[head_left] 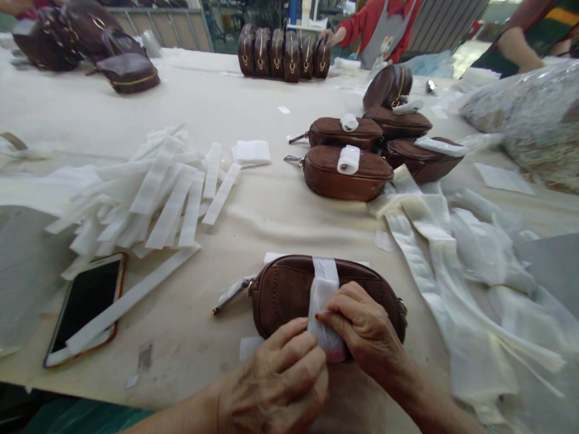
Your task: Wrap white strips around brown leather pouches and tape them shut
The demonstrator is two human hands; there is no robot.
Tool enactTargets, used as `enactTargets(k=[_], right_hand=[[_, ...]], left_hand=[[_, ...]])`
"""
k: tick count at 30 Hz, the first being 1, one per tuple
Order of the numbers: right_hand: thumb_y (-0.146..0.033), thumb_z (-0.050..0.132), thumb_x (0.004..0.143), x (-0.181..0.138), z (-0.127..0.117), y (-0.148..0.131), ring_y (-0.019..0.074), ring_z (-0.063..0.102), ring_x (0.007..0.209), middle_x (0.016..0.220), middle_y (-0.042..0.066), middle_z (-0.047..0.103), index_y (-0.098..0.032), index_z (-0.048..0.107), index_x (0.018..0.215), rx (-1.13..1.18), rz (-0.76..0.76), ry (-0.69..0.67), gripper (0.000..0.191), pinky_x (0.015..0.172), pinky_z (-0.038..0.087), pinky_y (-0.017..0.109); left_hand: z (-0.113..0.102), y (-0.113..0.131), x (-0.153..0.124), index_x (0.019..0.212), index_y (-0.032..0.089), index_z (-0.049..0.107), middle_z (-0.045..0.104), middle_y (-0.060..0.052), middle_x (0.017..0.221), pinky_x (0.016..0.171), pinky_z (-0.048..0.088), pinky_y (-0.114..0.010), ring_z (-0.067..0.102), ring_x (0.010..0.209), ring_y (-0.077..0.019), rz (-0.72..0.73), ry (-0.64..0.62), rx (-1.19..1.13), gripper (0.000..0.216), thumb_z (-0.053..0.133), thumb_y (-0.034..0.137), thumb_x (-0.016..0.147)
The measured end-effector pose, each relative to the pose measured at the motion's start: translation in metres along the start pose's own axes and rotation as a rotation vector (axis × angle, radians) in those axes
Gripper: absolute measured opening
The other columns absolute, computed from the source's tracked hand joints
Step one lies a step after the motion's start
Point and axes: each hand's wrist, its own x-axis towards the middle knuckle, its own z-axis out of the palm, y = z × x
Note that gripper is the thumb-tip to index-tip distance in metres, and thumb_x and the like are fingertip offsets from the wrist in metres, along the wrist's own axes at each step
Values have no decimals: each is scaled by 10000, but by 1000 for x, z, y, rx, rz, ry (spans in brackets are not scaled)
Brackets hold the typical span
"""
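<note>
Curling over the near side of a dark brown, rounded oblong leather bag (289,289), the left hand (280,374) has its fingers bent in, tips at the edge of a thin white translucent strip (324,271) wrapped across the bag's middle; whether it grips the strip cannot be told. The right hand (366,319), over the bag's right half, is nearly closed, thumb and bent fingers pinching the strip. Left of the bag lies a black-screened smartphone (85,295) with a long white band (140,295) across it; right of the bag, a loose heap of crumpled whitish sheeting (452,283). Beyond the bag to the left spreads a pile of flat white strips (154,193); beyond it to the right sit white-banded brown oblong bags (323,175). Farthest from the bag, an upright row of gold-zipped dark brown bags (289,48) stands, a red-sleeved person's hand (326,37) at its right end
</note>
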Motion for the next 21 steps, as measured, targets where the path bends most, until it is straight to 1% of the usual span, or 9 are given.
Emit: enactTargets(k=[2,3,5,7,9,15,18,21], right_hand=[[-175,532,832,-1,0,1,135,480,659,630,6,512,-182,550,614,-3,-19,5,219,592,410,253],[-174,523,837,-1,0,1,136,480,658,632,7,515,-183,552,620,-7,-26,10,219,592,411,253],[-176,524,837,-3,-1,1,138,487,659,639,9,525,-185,551,628,-8,-28,20,210,594,414,254],[-183,538,830,-6,0,0,138,494,652,640,6,531,-188,550,633,-9,-11,43,197,590,413,254],[-187,546,824,-8,1,-1,137,499,643,640,3,533,-190,548,640,-13,7,81,184,585,410,256],[-198,561,812,-13,7,-1,146,493,650,649,6,543,-185,542,650,-82,78,210,163,599,392,275],[-207,578,798,-11,9,0,157,494,656,642,7,544,-185,534,631,-127,102,235,174,606,389,285],[-222,612,772,-6,11,0,162,503,650,627,3,545,-188,527,606,-151,148,231,189,606,392,288]], left_hand=[[2,2,1,1040,50,584,620,-116,1029,1026,400,-412,495,1096,-232,-28,-23,115,279,469,87,789],[4,2,1,1053,43,577,613,-129,1054,1014,407,-413,483,1121,-240,-18,-35,156,287,441,73,802],[9,1,0,1015,42,592,614,-140,1051,979,426,-403,496,1109,-241,21,-42,197,268,407,52,821],[12,-1,-2,977,50,606,617,-138,1047,956,431,-390,509,1089,-237,43,-27,207,248,406,49,831],[14,-2,-3,980,44,604,611,-147,1063,946,426,-380,502,1101,-240,48,-24,210,248,404,44,833],[16,-2,-6,931,58,607,598,-141,1097,1006,362,-389,422,1207,-257,50,-21,177,229,408,29,822],[17,-4,-6,971,63,596,590,-147,1115,979,382,-389,416,1216,-263,46,-35,182,231,423,39,819],[18,-4,-7,988,71,592,591,-151,1122,932,394,-391,448,1185,-265,43,-34,208,228,440,54,818]])
